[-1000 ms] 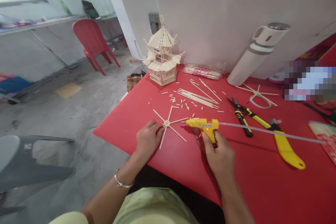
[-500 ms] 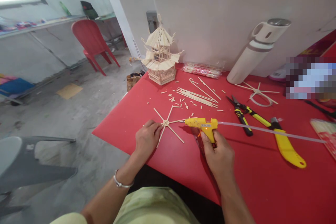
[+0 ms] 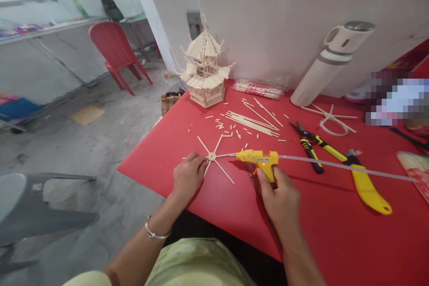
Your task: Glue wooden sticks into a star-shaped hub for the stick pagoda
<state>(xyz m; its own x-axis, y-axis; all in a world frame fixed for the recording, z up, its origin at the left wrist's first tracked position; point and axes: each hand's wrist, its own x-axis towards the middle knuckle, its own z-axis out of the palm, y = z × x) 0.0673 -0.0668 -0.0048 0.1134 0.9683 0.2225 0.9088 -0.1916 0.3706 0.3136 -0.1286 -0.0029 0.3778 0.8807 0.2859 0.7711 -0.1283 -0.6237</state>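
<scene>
On the red table lies a wooden stick frame [image 3: 212,157], its thin spokes spreading from a small round hub. My left hand [image 3: 190,172] pinches this frame near the hub, hiding part of its left spokes. In my right hand [image 3: 280,196] is a yellow hot glue gun [image 3: 257,157], held by its handle with a small light glowing on its side. The nozzle is at the outer end of the right-hand spoke; whether they touch I cannot tell. A long clear glue stick [image 3: 346,168] runs out of the gun's back to the right.
Beyond are a stick pagoda model [image 3: 205,67], a bundle of loose sticks [image 3: 253,124], short cut pieces and packaged sticks [image 3: 259,88]. To the right lie pliers [image 3: 307,146], a yellow-handled cutter [image 3: 370,190], another stick frame [image 3: 331,117] and a white thermos [image 3: 330,65].
Both hands, the glue gun and the stick frame stay almost where they were. The view has shifted very slightly.
</scene>
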